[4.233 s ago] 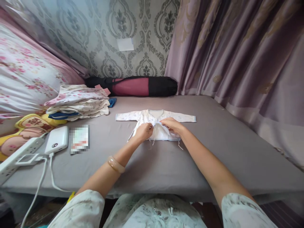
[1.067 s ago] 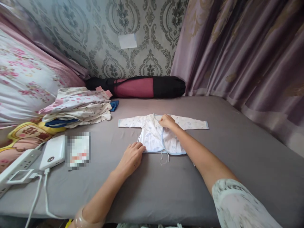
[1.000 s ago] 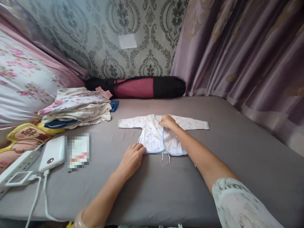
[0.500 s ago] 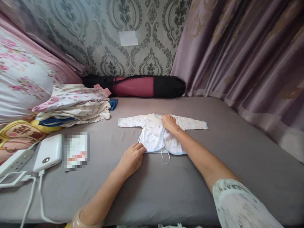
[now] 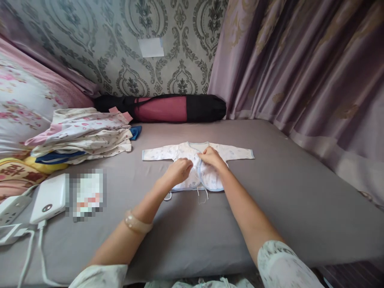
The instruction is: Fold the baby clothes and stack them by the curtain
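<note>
A white baby wrap shirt [image 5: 160, 153] with light blue edging and small prints lies face up on the grey bed sheet, its sleeves spread to both sides. My left hand [image 5: 181, 171] is over the left part of its front, fingers curled closed; what they hold, if anything, is hidden. My right hand [image 5: 211, 156] is at the right side of the neckline, thumb and fingers pinched at the edge of the front panel. Thin white ties [image 5: 202, 193] hang past the hem, and a white loop [image 5: 168, 196] shows at the hem's left corner.
A pile of folded baby clothes [image 5: 87, 136] lies at the left, beside a yellow cushion [image 5: 18, 174]. Nearer are a white power bank [image 5: 49, 198], a power strip [image 5: 13, 208], cables and a blurred packet [image 5: 89, 194]. A black and red roll bag [image 5: 162, 109] lies along the wall.
My left hand has moved up and right from the shirt's lower left corner to its front, fingers now curled. My right hand stays near the neckline. The view has shifted slightly right.
</note>
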